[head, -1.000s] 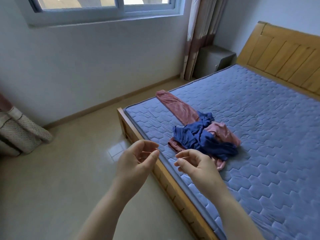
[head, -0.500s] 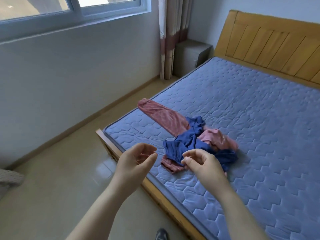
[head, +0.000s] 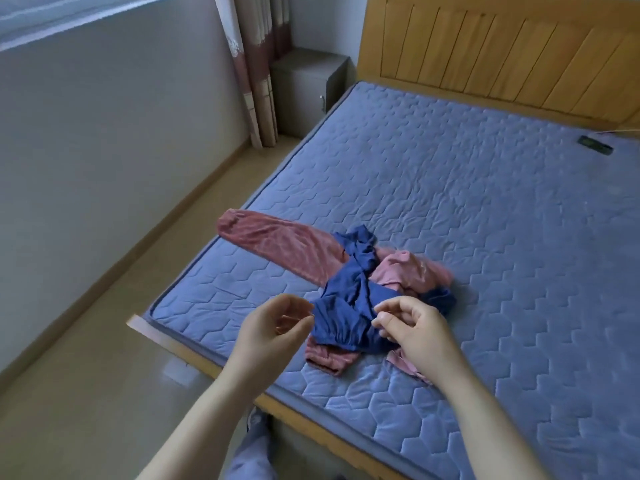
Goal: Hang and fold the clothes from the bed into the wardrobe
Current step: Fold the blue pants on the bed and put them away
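A dark blue garment [head: 349, 299] lies crumpled on top of a pink garment [head: 287, 247] near the foot corner of the blue quilted mattress [head: 450, 202]. One pink sleeve or leg stretches out to the left. My left hand [head: 273, 327] hovers just left of the pile, fingers curled and apart, holding nothing. My right hand [head: 412, 327] hovers over the pile's near right side, fingers loosely curled, holding nothing; whether it touches the blue cloth I cannot tell.
The wooden bed frame [head: 180, 344] edge runs below my hands, with a wooden headboard [head: 502, 50] at the back. A grey nightstand [head: 304, 88] and curtain [head: 256, 64] stand in the corner. A dark remote [head: 595, 145] lies at the mattress's far right. Tiled floor [head: 86, 375] lies to the left.
The view has moved closer to the bed and turned right. Both hands have come forward over the mattress, next to the clothes pile, still holding nothing.
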Available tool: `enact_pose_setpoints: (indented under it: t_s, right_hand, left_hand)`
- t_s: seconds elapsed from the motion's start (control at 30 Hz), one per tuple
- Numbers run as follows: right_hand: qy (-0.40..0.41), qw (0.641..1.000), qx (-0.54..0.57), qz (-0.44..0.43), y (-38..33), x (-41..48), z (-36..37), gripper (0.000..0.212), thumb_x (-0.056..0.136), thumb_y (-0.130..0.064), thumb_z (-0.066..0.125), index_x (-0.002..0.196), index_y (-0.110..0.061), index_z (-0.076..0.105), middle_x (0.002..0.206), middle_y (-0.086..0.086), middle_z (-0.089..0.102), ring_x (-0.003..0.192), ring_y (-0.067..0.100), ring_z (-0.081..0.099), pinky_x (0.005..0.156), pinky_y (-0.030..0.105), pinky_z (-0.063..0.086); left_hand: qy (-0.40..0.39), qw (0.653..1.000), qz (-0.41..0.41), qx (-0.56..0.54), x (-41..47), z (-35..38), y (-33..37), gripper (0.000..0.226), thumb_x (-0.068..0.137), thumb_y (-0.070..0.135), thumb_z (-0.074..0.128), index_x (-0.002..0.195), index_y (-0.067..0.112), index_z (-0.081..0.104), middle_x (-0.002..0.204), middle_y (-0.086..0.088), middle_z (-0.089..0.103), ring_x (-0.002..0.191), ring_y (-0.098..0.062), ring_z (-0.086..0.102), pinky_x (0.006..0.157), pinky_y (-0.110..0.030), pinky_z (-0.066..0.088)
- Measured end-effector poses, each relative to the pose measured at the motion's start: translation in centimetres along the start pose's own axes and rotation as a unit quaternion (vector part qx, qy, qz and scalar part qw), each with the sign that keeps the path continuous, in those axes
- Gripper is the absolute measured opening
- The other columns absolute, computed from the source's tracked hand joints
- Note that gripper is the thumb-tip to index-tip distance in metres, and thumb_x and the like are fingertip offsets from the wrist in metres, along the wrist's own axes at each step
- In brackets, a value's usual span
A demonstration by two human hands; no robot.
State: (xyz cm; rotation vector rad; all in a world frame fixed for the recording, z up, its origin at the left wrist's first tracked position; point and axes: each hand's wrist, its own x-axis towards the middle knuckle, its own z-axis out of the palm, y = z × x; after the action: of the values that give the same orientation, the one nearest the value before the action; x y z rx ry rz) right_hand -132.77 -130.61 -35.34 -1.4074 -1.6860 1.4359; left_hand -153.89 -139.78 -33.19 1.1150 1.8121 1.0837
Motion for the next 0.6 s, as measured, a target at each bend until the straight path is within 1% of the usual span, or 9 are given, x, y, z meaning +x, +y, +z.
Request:
enact_pose_setpoints:
  t_s: [0.13,0.23,0.3,0.37,0.47,0.53,0.6]
  right_hand:
    - [0.049,0.997,-0.001,0.051,-0.3,2.7,2.5,0.021,0.089,-0.019,0.065,0.083,-0.040,0.068,0.080,-0.005,0.074,0.073,0.010,0.069,0.078,0.036,0.057]
    - [0.082,0.991,-0.019,0.101,-0.4,4.2,4.5,0.017,0.087,-0.017,0.066,0.079,-0.032,0.069,0.078,-0.004,0.074,0.073,0.011,0.069,0.078,0.041,0.057]
    - [0.099,0.986,-0.043,0.125,-0.2,4.8,5.8,0.015,0.084,-0.017,0.067,0.078,-0.030,0.069,0.077,-0.006,0.074,0.072,0.010,0.069,0.079,0.040,0.057]
    - [0.107,0.982,-0.046,0.150,0.3,5.3,6.8,0.015,0.084,-0.017,0.066,0.078,-0.031,0.068,0.077,-0.007,0.073,0.074,0.010,0.069,0.081,0.039,0.057]
    - [0.119,0.975,-0.048,0.183,1.6,6.2,7.6,0.013,0.085,-0.016,0.065,0.081,-0.028,0.068,0.078,-0.004,0.073,0.077,0.013,0.070,0.083,0.040,0.057]
    - [0.119,0.970,-0.051,0.206,2.8,6.8,7.9,0.013,0.086,-0.017,0.063,0.081,-0.028,0.067,0.079,-0.004,0.072,0.078,0.013,0.070,0.081,0.037,0.057]
    - [0.114,0.967,-0.070,0.216,4.2,7.5,8.0,0.014,0.086,-0.019,0.063,0.080,-0.031,0.066,0.079,-0.006,0.071,0.078,0.010,0.068,0.075,0.029,0.055]
  left_hand:
    - [-0.072,0.997,0.020,0.033,5.9,-2.1,-1.3,0.012,0.088,0.017,0.068,0.088,0.029,0.068,0.082,0.019,0.068,0.071,0.000,0.063,0.061,-0.012,0.048]
    - [-0.115,0.991,0.024,0.067,9.9,-3.8,-2.6,0.013,0.086,0.018,0.068,0.087,0.031,0.067,0.079,0.023,0.067,0.070,0.003,0.063,0.059,-0.009,0.045]
    - [-0.138,0.986,0.022,0.091,12.4,-4.5,-3.6,0.015,0.085,0.018,0.069,0.083,0.032,0.065,0.075,0.021,0.067,0.069,0.004,0.062,0.058,-0.007,0.043]
    - [-0.172,0.978,0.018,0.113,14.6,-4.7,-4.9,0.016,0.085,0.018,0.068,0.081,0.033,0.064,0.076,0.018,0.068,0.069,0.004,0.062,0.058,-0.006,0.042]
    - [-0.215,0.966,0.007,0.147,17.1,-4.0,-6.9,0.010,0.085,0.017,0.067,0.086,0.028,0.066,0.080,0.016,0.067,0.071,0.006,0.061,0.057,-0.005,0.041]
    - [-0.236,0.958,-0.006,0.160,18.2,-3.1,-8.3,0.010,0.084,0.016,0.067,0.087,0.026,0.066,0.081,0.014,0.067,0.071,0.004,0.061,0.058,-0.006,0.042]
    - [-0.251,0.951,-0.019,0.179,19.0,-1.9,-9.7,0.010,0.084,0.016,0.067,0.088,0.025,0.065,0.082,0.013,0.067,0.073,0.002,0.061,0.060,-0.007,0.042]
